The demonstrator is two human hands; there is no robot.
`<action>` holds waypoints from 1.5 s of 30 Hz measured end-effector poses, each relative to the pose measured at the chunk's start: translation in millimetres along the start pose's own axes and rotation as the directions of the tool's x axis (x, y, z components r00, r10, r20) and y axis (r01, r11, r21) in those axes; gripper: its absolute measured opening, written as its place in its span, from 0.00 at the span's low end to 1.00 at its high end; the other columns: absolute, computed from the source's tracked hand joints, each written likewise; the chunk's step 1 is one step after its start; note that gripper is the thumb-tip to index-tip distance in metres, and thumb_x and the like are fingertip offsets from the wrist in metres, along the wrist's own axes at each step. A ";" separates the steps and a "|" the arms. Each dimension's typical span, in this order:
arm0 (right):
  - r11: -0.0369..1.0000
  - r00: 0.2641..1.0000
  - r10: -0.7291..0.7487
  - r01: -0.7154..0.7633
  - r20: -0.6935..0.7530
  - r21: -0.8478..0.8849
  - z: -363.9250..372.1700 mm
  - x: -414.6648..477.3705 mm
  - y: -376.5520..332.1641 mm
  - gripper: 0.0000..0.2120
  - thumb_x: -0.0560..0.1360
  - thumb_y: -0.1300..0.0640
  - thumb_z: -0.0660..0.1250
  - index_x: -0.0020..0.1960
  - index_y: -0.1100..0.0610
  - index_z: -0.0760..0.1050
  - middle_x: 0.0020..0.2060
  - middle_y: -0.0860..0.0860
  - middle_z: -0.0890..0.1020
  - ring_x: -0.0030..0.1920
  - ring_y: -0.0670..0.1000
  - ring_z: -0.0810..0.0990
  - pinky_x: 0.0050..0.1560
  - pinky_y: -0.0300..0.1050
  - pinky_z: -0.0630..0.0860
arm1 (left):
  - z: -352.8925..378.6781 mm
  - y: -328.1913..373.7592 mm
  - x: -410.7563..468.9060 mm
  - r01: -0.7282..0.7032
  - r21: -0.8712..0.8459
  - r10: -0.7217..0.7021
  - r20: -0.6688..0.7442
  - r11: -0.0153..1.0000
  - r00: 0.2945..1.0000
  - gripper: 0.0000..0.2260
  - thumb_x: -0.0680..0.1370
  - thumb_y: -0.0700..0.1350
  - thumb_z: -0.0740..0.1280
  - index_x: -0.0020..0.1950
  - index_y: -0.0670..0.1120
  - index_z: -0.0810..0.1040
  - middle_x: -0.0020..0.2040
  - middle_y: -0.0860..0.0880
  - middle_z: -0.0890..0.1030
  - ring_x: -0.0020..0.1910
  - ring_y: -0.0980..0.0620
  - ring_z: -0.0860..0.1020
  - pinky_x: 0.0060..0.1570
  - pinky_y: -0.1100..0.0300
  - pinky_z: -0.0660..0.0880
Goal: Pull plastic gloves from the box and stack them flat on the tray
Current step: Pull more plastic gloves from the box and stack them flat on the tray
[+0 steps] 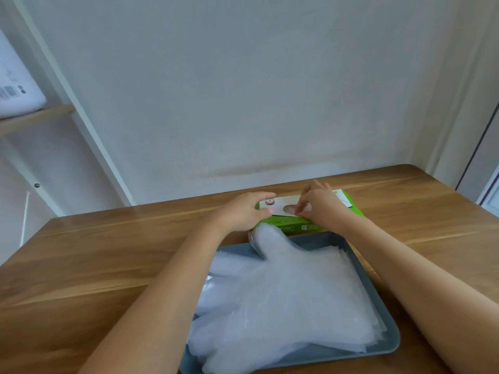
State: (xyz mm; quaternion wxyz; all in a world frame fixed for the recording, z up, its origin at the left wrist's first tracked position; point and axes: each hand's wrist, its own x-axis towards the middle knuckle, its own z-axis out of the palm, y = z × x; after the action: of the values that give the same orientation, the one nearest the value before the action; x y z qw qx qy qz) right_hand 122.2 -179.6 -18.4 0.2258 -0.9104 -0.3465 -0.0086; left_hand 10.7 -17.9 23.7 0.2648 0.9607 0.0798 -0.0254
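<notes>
A green and white glove box [348, 202] lies flat on the wooden table just behind a grey tray [388, 327]. A stack of clear plastic gloves [283, 298] lies flat on the tray, fingers spilling over its left and far edges. My left hand [241, 211] grips the left end of the box, thumb on top. My right hand [321, 205] is at the box's top opening, fingertips pinching at the glove material there. The pinched piece is barely visible.
The wooden table [94, 265] stands against a white wall. A white shelf frame with a wooden shelf [35, 118] and a white package [16, 85] is at the far left. A door edge shows at the right.
</notes>
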 end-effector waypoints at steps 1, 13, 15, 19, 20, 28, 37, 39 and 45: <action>1.000 1.000 -0.009 0.009 0.003 -0.017 1.6 1.4 0.2 0.07 0.75 0.52 0.68 0.47 0.54 0.84 0.57 0.51 0.71 0.60 0.55 0.66 0.60 0.47 0.68 | 3.1 1.0 5.0 0.002 0.009 -0.003 0.026 1.000 1.000 0.21 0.81 0.49 0.62 0.75 0.52 0.66 0.75 0.52 0.67 0.73 0.53 0.64 0.69 0.61 0.60; 0.927 0.997 0.045 -0.018 -0.063 0.374 -5.7 -0.6 17.1 0.04 0.80 0.59 0.59 0.48 0.56 0.72 0.53 0.50 0.70 0.55 0.51 0.69 0.52 0.40 0.65 | 19.9 0.8 16.0 0.059 0.009 -0.060 0.110 0.998 0.992 0.27 0.79 0.51 0.66 0.77 0.53 0.61 0.79 0.54 0.56 0.77 0.54 0.56 0.72 0.59 0.53; 0.830 0.987 0.130 -0.055 -0.098 0.554 -10.3 0.4 19.9 0.06 0.81 0.58 0.58 0.48 0.57 0.73 0.49 0.51 0.74 0.49 0.51 0.73 0.50 0.47 0.72 | 19.3 3.1 15.4 0.056 0.008 -0.057 0.114 0.998 0.992 0.27 0.79 0.50 0.66 0.77 0.52 0.62 0.79 0.53 0.56 0.77 0.54 0.56 0.72 0.60 0.53; 0.498 0.962 0.187 0.080 -0.197 0.863 -43.7 -2.8 12.5 0.10 0.81 0.59 0.58 0.43 0.56 0.73 0.40 0.56 0.76 0.42 0.53 0.74 0.46 0.50 0.72 | 19.1 2.0 14.1 0.073 -0.006 -0.071 0.135 0.997 0.988 0.27 0.79 0.50 0.66 0.77 0.49 0.62 0.79 0.54 0.57 0.76 0.53 0.58 0.71 0.61 0.55; 0.422 0.963 0.150 0.140 -0.222 0.896 -58.2 -6.0 6.6 0.11 0.82 0.60 0.57 0.42 0.57 0.73 0.39 0.55 0.76 0.40 0.51 0.75 0.45 0.46 0.73 | 18.1 1.7 12.8 0.074 -0.013 -0.071 0.147 0.997 0.987 0.27 0.79 0.50 0.66 0.77 0.49 0.62 0.78 0.54 0.57 0.76 0.53 0.58 0.71 0.61 0.55; 0.187 0.989 -0.091 0.133 -0.117 0.973 -116.6 -35.9 -25.8 0.07 0.79 0.60 0.59 0.44 0.59 0.73 0.39 0.53 0.76 0.40 0.49 0.76 0.45 0.39 0.77 | -5.6 21.6 -11.9 -0.075 -0.822 0.004 -0.088 0.564 0.996 0.29 0.70 0.69 0.59 0.57 0.48 0.78 0.59 0.52 0.80 0.63 0.55 0.76 0.73 0.56 0.61; 0.322 0.945 -0.317 0.026 0.082 0.946 -86.2 -51.6 -60.4 0.06 0.77 0.59 0.61 0.42 0.59 0.71 0.38 0.53 0.77 0.39 0.49 0.78 0.41 0.37 0.76 | -3.9 19.8 -73.1 -0.131 -0.971 0.105 -0.112 0.201 0.988 0.48 0.57 0.71 0.75 0.66 0.39 0.76 0.64 0.38 0.77 0.66 0.42 0.74 0.68 0.46 0.69; 0.378 0.933 -0.345 0.037 0.104 0.925 -82.5 -56.5 -65.9 0.07 0.79 0.62 0.59 0.43 0.60 0.72 0.37 0.53 0.77 0.40 0.49 0.78 0.44 0.38 0.76 | 0.6 12.2 -82.2 -0.137 -0.975 0.051 -0.130 0.176 0.990 0.41 0.59 0.67 0.77 0.61 0.40 0.79 0.60 0.39 0.80 0.61 0.44 0.79 0.61 0.50 0.76; 0.462 0.948 -0.286 0.009 0.140 0.887 -67.1 -81.1 -69.6 0.06 0.80 0.61 0.60 0.45 0.62 0.72 0.38 0.54 0.77 0.41 0.51 0.76 0.48 0.44 0.76 | 12.2 1.6 -103.3 -0.143 -0.982 -0.065 -0.152 0.125 0.986 0.11 0.72 0.48 0.69 0.48 0.41 0.80 0.36 0.50 0.81 0.35 0.54 0.81 0.42 0.58 0.80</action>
State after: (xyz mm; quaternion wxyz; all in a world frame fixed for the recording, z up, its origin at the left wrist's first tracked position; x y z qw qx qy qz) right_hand 25.7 -212.6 56.1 0.6081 -0.6241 -0.4072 0.2735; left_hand -91.0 -39.9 23.5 0.8268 0.5456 0.0720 0.1161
